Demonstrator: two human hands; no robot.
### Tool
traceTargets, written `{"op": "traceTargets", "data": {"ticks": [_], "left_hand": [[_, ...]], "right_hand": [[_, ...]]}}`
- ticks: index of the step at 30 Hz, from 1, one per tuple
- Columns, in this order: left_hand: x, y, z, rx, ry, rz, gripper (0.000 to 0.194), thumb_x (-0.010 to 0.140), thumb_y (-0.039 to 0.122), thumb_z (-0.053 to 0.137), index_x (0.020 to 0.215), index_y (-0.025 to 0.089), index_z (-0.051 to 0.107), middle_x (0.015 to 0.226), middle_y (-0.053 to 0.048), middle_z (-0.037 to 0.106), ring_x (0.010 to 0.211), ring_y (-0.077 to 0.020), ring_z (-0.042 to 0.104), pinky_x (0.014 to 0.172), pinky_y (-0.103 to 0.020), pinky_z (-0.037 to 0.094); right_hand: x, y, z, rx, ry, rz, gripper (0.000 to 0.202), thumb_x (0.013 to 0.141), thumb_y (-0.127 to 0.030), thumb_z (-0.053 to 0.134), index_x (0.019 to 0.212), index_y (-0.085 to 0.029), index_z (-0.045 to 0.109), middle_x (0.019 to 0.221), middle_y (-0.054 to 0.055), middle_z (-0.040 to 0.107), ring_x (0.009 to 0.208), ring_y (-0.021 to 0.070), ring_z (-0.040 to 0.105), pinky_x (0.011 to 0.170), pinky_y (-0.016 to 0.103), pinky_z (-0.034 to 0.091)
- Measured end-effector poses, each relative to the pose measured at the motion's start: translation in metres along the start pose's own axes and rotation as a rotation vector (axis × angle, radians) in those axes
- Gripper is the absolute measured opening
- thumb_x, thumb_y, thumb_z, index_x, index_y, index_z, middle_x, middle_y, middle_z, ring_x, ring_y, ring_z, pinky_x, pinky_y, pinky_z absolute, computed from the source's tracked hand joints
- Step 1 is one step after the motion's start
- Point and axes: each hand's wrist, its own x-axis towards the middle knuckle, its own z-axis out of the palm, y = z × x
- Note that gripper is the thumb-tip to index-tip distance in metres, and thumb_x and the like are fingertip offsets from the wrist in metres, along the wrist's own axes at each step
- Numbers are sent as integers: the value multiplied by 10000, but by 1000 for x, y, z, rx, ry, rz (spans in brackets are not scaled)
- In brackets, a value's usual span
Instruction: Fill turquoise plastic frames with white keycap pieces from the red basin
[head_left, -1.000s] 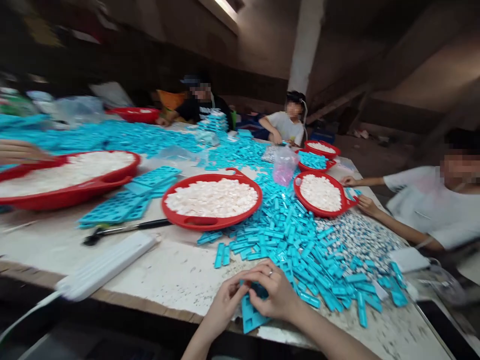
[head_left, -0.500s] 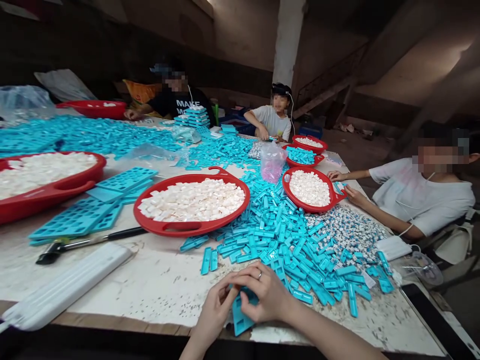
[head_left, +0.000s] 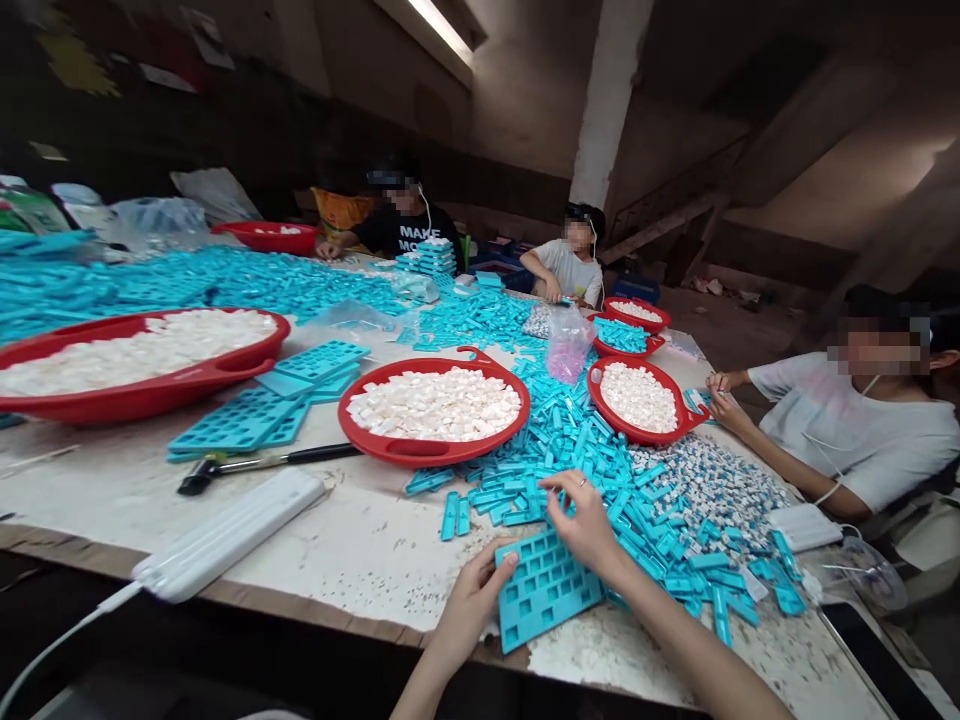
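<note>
One blue plate (head_left: 534, 592) lay in the grip of the left hand (head_left: 480, 588) at the near edge of the surface (head_left: 375, 560), its square holes laid open to reach because the right hand (head_left: 586, 525) had drawn apart rightward, whether pinching anything I couldn't tell.

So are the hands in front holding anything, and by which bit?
The left hand grips the blue grid panel near its upper-left corner, thumb on top. Whether the right hand holds anything can't be told.
</note>
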Motion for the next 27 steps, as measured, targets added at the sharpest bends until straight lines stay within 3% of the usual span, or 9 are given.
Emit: {"op": "traceTargets", "data": {"ticks": [3,7,14,21,24,27], "left_hand": [[-1,0,1,3,-10,23,483,830,620,650,1057,198,713,913,-44,733,892,-253,672,782,-310,529],[-4,3,3,10,-7,90,418,843,582,650,1000,199,700,944,-44,716,896,-241,650,797,-308,508],[-7,7,6,89,18,146,390,835,506,692,1071,197,669,994,-62,701,929,-257,640,849,-345,493],[-11,15,6,127,1,165,331,866,478,651,1056,207,671,992,-50,701,910,-245,638,826,-326,489],[-11,16,6,134,27,177,338,867,443,652,1129,230,661,1147,-56,695,943,-238,642,825,-317,494],[-11,18,7,135,38,144,387,869,435,645,1196,228,626,1115,-54,699,851,-216,638,762,-310,502]], "right_hand": [[37,25,-18,-341,-171,185,261,937,-150,494,1087,-227,694,1083,41,710,1090,201,611,950,306,473],[75,56,-27,-512,-263,285,298,906,-88,512,1128,-163,697,1128,109,716,1175,259,581,956,329,452],[89,73,-9,-619,-299,369,306,864,-87,575,1135,-163,696,1064,133,728,1164,282,593,892,307,447],[83,76,-18,-350,-142,376,221,844,-150,571,1001,-172,725,1008,90,739,964,232,693,865,306,498],[76,73,-25,-111,-71,336,251,895,-264,534,1034,-164,718,986,82,757,877,220,729,823,323,559],[65,65,-27,83,-6,301,333,871,-419,613,1051,-157,711,990,93,762,872,234,741,811,352,594]]}}
